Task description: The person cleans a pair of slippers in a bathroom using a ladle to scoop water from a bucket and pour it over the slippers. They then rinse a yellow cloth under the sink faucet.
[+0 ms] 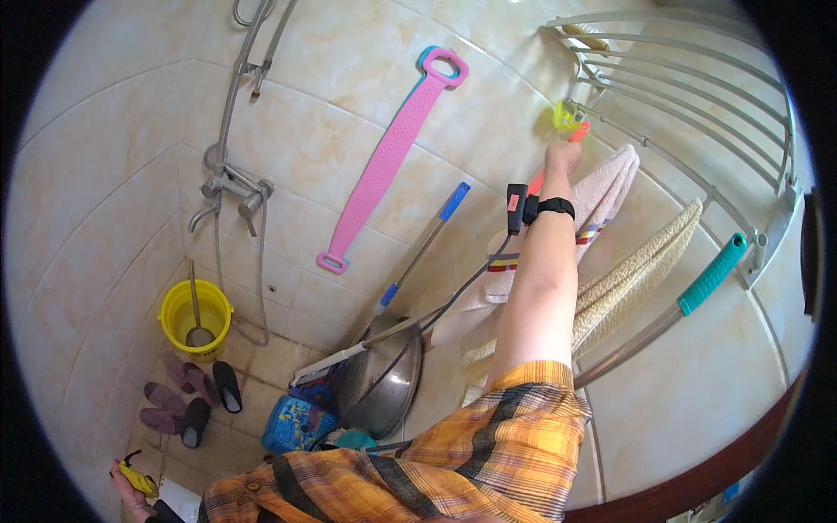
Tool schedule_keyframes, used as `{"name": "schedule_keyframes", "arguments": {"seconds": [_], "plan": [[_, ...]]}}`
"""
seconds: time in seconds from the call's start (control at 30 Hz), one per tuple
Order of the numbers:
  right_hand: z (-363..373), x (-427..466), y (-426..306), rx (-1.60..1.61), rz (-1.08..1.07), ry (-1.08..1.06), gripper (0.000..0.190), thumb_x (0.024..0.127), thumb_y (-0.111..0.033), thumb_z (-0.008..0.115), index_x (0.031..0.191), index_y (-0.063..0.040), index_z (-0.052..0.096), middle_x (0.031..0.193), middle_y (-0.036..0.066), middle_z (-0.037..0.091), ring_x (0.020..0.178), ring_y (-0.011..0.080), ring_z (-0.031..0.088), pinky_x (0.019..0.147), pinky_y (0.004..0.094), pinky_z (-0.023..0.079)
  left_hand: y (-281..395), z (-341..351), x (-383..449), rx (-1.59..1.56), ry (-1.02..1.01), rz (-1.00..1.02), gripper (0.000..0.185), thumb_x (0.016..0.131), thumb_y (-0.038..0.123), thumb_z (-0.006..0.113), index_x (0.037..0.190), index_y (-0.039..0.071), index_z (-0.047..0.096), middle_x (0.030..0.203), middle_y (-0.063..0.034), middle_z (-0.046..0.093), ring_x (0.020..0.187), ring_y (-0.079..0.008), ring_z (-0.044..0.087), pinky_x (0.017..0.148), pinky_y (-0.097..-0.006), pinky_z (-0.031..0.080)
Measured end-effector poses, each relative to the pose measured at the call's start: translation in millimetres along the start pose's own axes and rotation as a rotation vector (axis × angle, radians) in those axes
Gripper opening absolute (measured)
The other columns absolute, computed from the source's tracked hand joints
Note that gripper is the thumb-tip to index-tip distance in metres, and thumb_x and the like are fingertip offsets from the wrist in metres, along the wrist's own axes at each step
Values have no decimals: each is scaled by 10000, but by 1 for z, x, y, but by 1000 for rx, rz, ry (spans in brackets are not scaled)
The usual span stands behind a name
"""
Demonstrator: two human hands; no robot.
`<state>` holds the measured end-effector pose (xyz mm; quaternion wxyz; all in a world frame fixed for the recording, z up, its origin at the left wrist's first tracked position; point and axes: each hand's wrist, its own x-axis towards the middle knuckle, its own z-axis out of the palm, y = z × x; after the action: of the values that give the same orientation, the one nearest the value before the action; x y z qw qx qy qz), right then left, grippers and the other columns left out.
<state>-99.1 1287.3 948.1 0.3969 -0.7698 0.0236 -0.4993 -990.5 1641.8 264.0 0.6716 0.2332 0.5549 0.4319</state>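
Observation:
My right hand [563,155], a black band and device at its wrist, is raised at the wall and closed around a red-orange plastic handle [580,133]. A yellow-green plastic piece [566,118] is just above it, by the end of the metal towel rail [621,131]; whether the two are joined is unclear. A pink towel [608,176] and a cream towel [644,274] hang below the rail. At the lower left my left hand [123,485] holds a yellow item [138,480] with a black loop, its kind unclear.
A barred metal rack [693,85] juts from the tiled wall. A pink back scrubber [386,163] hangs mid-wall, a shower mixer [235,189] farther left. Below are a yellow bucket [171,320], slippers [227,386], a large metal basin [392,386], a blue basket [294,425] and long-handled tools, one with a green grip [713,274].

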Motion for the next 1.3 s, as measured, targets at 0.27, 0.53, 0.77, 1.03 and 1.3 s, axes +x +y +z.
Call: {"name": "schedule_keyframes", "arguments": {"seconds": [0.27, 0.53, 0.77, 1.03, 1.3], "plan": [[15, 37, 9, 333, -14, 6, 193, 858, -119, 495, 812, 23, 618, 677, 80, 652, 603, 161, 646, 549, 287, 493, -8, 9, 3, 62, 14, 41, 416, 817, 353, 556, 1031, -3, 579, 915, -53, 571, 776, -178, 548, 693, -315, 460], [14, 42, 19, 255, 114, -21, 232, 881, -142, 490, 842, 59, 599, 686, 101, 653, 568, 196, 641, 499, 296, 500, -19, 43, 26, 129, 207, 31, 447, 812, 383, 573, 1049, 4, 577, 906, -56, 573, 733, -177, 549, 655, -312, 465], [27, 1, 30, 47, 158, 298, 253, 840, -141, 460, 929, 67, 574, 967, 242, 600, 921, 356, 582, 774, 446, 453, -24, 54, 13, 74, 94, 91, 362, 806, 379, 583, 949, 47, 575, 852, -41, 570, 713, -170, 549, 630, -307, 463], [60, -159, 36, -30, -571, 245, 451, 748, -96, 539, 1171, 28, 442, 1240, 206, 419, 1206, 353, 350, 1014, 467, 252, -9, 88, -53, -154, -100, -80, 379, 840, 336, 532, 1075, 41, 560, 932, -85, 596, 755, -198, 580, 673, -321, 498], [70, -388, 88, 164, -950, -402, 188, 766, -132, 548, 913, -49, 633, 873, 144, 618, 900, 327, 552, 813, 435, 400, 16, 67, -116, 26, 215, 104, 248, 802, 232, 617, 931, 23, 579, 756, -26, 566, 598, -122, 511, 525, -252, 429]]}}
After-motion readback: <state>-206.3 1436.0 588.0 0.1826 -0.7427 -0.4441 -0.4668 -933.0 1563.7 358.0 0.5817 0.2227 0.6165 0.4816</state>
